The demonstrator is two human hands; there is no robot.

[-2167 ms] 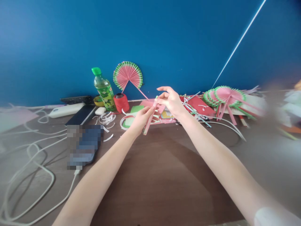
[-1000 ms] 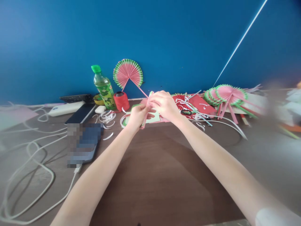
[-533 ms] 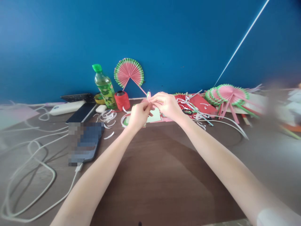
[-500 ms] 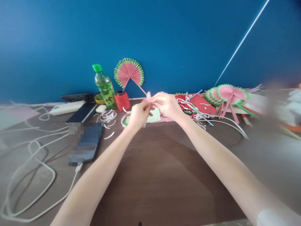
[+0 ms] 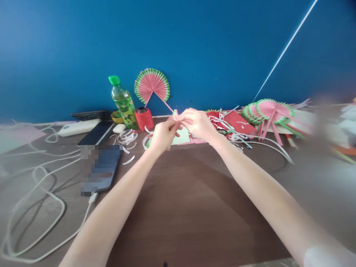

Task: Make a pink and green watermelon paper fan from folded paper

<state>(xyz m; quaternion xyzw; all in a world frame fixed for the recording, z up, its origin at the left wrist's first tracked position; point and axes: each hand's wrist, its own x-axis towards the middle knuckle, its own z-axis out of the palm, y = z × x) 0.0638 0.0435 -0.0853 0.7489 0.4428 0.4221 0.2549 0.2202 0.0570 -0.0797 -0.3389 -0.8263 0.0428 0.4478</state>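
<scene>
Both hands meet above the back of the desk, pinching a small pink paper piece with a green edge [image 5: 175, 114]. My left hand [image 5: 164, 134] is closed on its lower left side, thumb against the fingers. My right hand [image 5: 198, 124] grips it from the right with thumb and fingertips. Most of the paper is hidden behind the fingers; it looks folded. Behind the hands, a pink and green pleated paper fan [image 5: 152, 86] leans against the blue wall. Beneath them lies a pale green sheet [image 5: 181, 136].
Left stand a green-capped bottle [image 5: 122, 102] and a red container [image 5: 144, 118]. A phone [image 5: 104, 168] with a white cable [image 5: 62, 213] lies nearer. Right are several finished fans [image 5: 274, 111], red paper [image 5: 239, 123] and white paper strips [image 5: 222, 118]. Paper scraps [image 5: 128, 160] lie by the phone.
The hands keep their pinch on the pink paper, with only slight shifts of the fingers. The whole view has moved a little.
</scene>
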